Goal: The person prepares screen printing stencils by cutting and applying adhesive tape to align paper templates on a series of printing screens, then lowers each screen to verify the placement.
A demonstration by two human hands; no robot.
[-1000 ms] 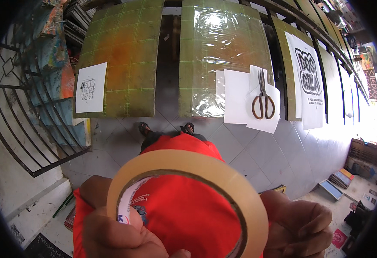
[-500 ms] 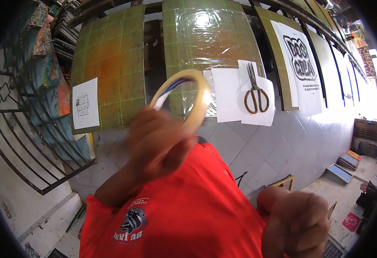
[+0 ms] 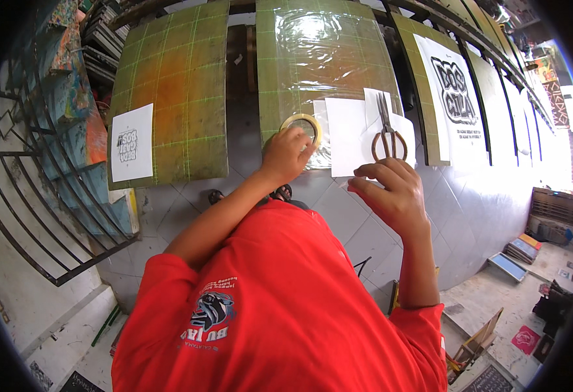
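My left hand (image 3: 286,159) has its fingers over the near rim of a roll of pale yellow tape (image 3: 317,129), which is at the near edge of the middle board (image 3: 270,72), on clear plastic film (image 3: 338,59). Further right, my right hand (image 3: 394,196) is raised in front of the board's edge. Its thumb and index finger come together on a small pale strip, too small to make out well. Just beyond that hand, scissors (image 3: 389,144) with brown handles lie on white paper (image 3: 346,134), blades pointing away.
On the left board (image 3: 182,130) lies a small printed sheet (image 3: 133,144). A larger printed sheet (image 3: 453,91) covers much of the right board (image 3: 432,130). Dark gaps separate the boards. A black metal railing (image 3: 51,274) stands at the left; frames (image 3: 512,266) lie on the floor at the right.
My left hand has lowered the tape roll from mid-air to the middle board. My right hand has come up from the lower right, from a closed fist to fingertips brought together near the scissors.
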